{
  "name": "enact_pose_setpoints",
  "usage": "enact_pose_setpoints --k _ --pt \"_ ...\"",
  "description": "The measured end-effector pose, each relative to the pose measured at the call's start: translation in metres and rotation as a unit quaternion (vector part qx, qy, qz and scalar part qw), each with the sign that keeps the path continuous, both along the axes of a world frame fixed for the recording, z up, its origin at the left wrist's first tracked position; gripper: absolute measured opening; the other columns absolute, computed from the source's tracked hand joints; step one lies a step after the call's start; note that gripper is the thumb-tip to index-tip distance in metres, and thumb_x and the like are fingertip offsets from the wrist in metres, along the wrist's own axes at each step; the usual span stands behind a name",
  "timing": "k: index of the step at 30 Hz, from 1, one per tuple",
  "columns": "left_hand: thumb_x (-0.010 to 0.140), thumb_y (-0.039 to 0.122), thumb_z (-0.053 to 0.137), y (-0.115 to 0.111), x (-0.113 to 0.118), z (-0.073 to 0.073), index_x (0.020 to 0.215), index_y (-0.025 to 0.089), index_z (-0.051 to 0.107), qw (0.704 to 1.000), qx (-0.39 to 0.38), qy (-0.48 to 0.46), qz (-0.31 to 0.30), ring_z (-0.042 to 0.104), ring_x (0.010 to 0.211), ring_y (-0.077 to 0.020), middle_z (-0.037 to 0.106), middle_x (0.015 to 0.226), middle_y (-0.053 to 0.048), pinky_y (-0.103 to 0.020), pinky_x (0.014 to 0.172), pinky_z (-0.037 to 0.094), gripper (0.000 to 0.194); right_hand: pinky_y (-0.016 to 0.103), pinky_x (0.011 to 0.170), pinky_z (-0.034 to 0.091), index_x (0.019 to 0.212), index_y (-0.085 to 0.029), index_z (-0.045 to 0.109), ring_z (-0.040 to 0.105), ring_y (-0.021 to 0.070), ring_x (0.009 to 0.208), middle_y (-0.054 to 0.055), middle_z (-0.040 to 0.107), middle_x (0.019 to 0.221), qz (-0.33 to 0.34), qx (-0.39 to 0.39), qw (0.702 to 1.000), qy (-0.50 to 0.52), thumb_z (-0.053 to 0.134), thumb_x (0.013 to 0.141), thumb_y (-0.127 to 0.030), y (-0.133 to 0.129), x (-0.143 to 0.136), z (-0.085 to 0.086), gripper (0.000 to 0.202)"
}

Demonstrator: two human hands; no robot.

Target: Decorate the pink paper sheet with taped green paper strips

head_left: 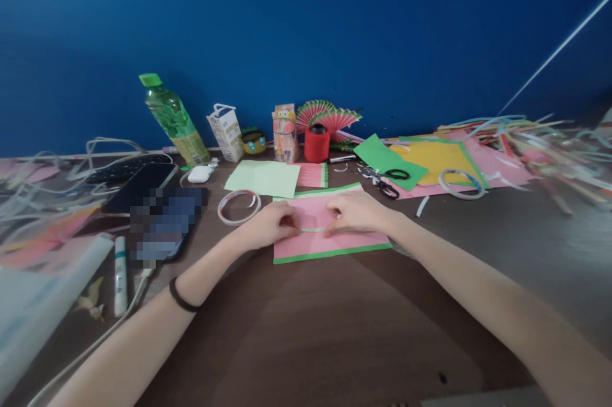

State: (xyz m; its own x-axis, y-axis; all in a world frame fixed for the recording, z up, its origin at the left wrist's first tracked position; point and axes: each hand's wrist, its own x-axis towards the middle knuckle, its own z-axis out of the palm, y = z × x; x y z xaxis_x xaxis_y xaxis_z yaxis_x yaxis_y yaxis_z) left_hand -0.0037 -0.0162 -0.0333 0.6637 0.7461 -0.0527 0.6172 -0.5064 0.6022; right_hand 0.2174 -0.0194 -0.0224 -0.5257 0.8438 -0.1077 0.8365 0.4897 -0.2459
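Pink paper [329,246] with green edge strips lies on the dark table in front of me, a thin pale line running across its middle. My left hand [270,226] is at the paper's left part, its thumb and fingers bent into a pinch at that line. On the right, my right hand [357,211] pinches along the same line with curled fingers. Both hands press on the paper; the exact edge between their fingertips is hidden. Behind the left hand are a roll of tape [239,207] and a pale green sheet [262,178].
Scissors [388,185] lie right of the paper, near green [389,161] and yellow sheets [437,161]. Another tape roll [461,184] rests there. A green bottle [174,120], a carton [225,133] and paper fans [329,118] stand along the blue wall. Phones [174,225] and a marker [120,276] lie left.
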Motion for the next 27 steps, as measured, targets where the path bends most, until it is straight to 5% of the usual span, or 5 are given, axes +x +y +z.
enact_pose_setpoints --k 7,27 --pt "0.073 0.025 0.054 0.0011 -0.001 -0.0037 0.074 0.016 0.057 0.999 -0.017 -0.021 0.02 0.049 0.067 -0.015 0.054 0.077 -0.002 -0.027 0.062 0.039 0.009 0.024 0.049 0.017 0.053 -0.017 0.034 0.036 0.0094 0.052 -0.003 0.043 0.054 -0.012 0.001 0.999 0.043 0.052 0.071 -0.06 -0.0001 -0.0006 -0.0034 0.05" --pt "0.07 0.022 0.056 0.0031 0.0003 -0.0026 0.073 0.017 0.056 0.999 -0.023 -0.006 0.03 0.048 0.064 -0.0126 0.054 0.073 0.0 -0.024 0.06 0.038 0.006 0.024 0.049 0.018 0.053 -0.018 0.037 0.037 0.0105 0.053 -0.003 0.044 0.054 -0.022 -0.005 1.0 0.018 0.058 0.065 -0.06 -0.0009 -0.0041 -0.0049 0.048"
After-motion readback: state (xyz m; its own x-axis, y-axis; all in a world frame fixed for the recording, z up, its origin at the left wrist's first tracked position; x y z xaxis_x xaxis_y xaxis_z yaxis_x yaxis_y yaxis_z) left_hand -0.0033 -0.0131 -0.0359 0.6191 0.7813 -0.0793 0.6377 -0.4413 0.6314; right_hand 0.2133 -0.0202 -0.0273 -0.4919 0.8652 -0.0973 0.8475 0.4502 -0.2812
